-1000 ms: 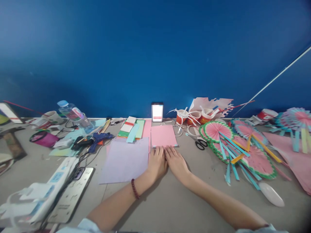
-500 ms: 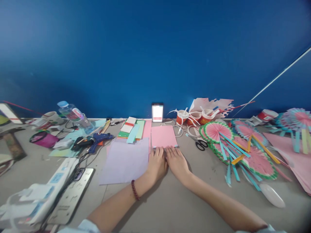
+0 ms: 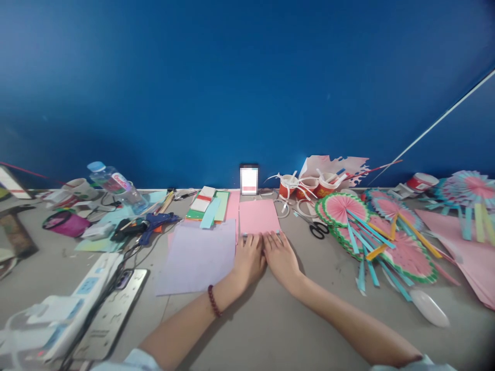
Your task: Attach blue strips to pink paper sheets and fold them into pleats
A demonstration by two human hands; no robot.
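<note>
A pink square sheet lies on the grey table, in front of a small upright screen. At its near edge my left hand lies flat, palm down, with its fingertips at the left part of that edge. Close beside it, my right hand rests flat with fingers stretched out along the right part of the same edge. Whatever lies beneath the fingers is hidden. A lilac sheet lies left of my left hand, partly over more pink paper.
To the left are a bottle, blue glue gun, power strip and phone. On the right lie black scissors, watermelon-patterned paper fans, a white oval object and red cups.
The whole view has shifted very slightly, with things appearing a little further left. Both hands remain flat at the pink sheet's near edge.
</note>
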